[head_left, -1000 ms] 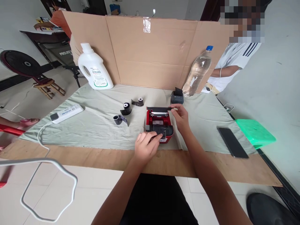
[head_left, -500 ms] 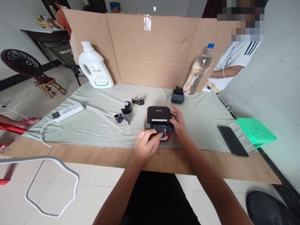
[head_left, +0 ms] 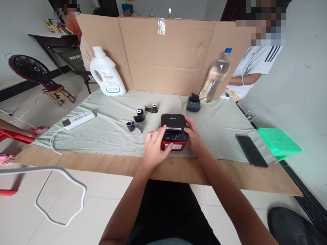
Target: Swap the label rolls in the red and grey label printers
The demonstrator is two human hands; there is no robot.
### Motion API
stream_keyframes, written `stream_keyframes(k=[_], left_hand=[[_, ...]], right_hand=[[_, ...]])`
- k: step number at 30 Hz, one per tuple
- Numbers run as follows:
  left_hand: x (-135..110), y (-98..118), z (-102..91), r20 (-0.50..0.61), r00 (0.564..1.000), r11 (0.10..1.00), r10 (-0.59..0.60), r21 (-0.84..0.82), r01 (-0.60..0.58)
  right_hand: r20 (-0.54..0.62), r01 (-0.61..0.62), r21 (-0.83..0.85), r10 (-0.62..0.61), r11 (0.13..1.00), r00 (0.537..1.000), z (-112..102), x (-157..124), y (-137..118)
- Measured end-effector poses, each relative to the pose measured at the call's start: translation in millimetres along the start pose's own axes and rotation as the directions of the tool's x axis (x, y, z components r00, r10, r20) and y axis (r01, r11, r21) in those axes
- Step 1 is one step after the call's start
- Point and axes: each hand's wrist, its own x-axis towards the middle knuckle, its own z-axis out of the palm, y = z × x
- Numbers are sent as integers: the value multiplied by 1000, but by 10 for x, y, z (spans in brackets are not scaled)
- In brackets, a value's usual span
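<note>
— Where did we have the printer [head_left: 174,132]?
— On the pale green cloth [head_left: 107,131], lid down, just right of three small rolls [head_left: 139,116].
— And our hands?
— Our right hand [head_left: 193,136] gripped its right side. Our left hand [head_left: 153,149] lay open, fingertips touching its front.

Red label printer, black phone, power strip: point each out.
red label printer [head_left: 173,121], head view, black lid top.
black phone [head_left: 251,155], head view, screen middle.
power strip [head_left: 79,118], head view, white body middle.

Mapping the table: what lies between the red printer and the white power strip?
Head view: small black rolls on the green cloth, nearer the red printer than the power strip.
</note>
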Motion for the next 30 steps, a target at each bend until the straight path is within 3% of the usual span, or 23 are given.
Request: stream_keyframes(k=[3,17,22,24,27,30], left_hand=[[34,-35,-46,88,993,997,-73,-14,74],[71,-31,-52,92,987,990,-134,-30,137],[-20,-69,6,123,976,969,-181,-145,198],[-74,-90,31,154,963,940,-222,-229,253],[-95,-113,17,286,920,856,-266,-368,362],[29,-111,-64,378,885,822,-274,-386,419]], right_hand=[[-9,11,-3,-11,1000,1000,-4,-6,24],[-4,20,-108,-20,994,1000,3,10,18],[-95,-13,-103,3,995,995,15,-139,-42],[-60,4,-172,-14,985,998,23,-290,-83],[97,121,-350,-93,929,991,36,-520,-147],[151,210,-455,-158,865,976,34,-570,-198]])
